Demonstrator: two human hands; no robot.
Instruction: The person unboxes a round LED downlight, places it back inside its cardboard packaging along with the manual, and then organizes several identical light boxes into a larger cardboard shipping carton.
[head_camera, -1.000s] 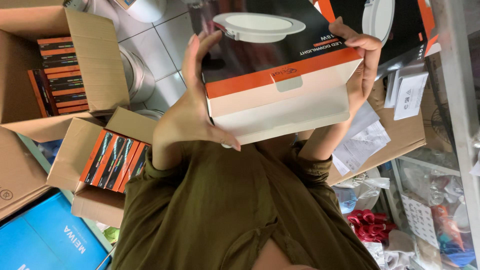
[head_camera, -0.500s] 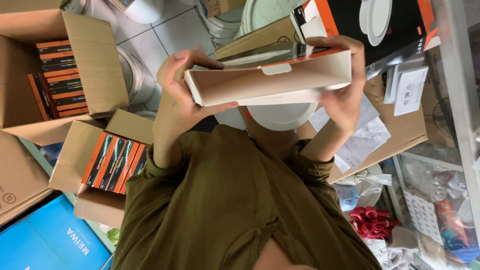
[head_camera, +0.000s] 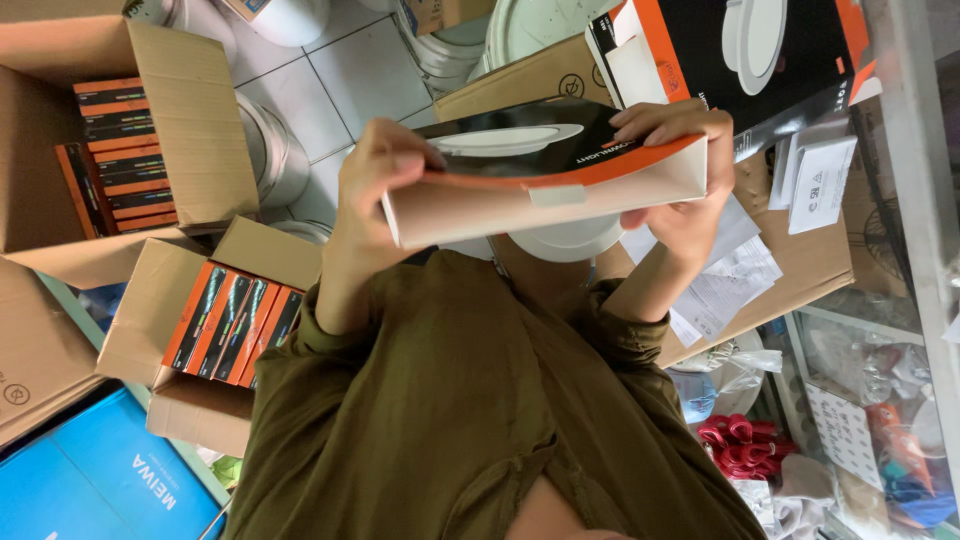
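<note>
Both my hands hold a flat square box (head_camera: 545, 185) in front of my chest. Its top is black with a picture of a round white lamp, its edge is orange, and its side is white. My left hand (head_camera: 375, 185) grips the left end, and my right hand (head_camera: 680, 165) grips the right end with fingers over the top. The box is tilted so that its white side faces me. A round white disc (head_camera: 565, 240) shows just under the box, partly hidden by it. My olive green sleeves fill the lower part of the view.
An open carton (head_camera: 190, 330) with several orange-and-black boxes stands at my left, and another open carton (head_camera: 150, 130) of similar boxes lies further back. A larger lamp box (head_camera: 760, 70), brown cardboard with papers (head_camera: 740, 280), a blue box (head_camera: 90, 470) and plastic-bagged goods (head_camera: 860, 420) surround me.
The box has turned in my hands from showing its black printed face to lying almost edge-on, white side toward me. Both hands have kept their grip at its ends.
</note>
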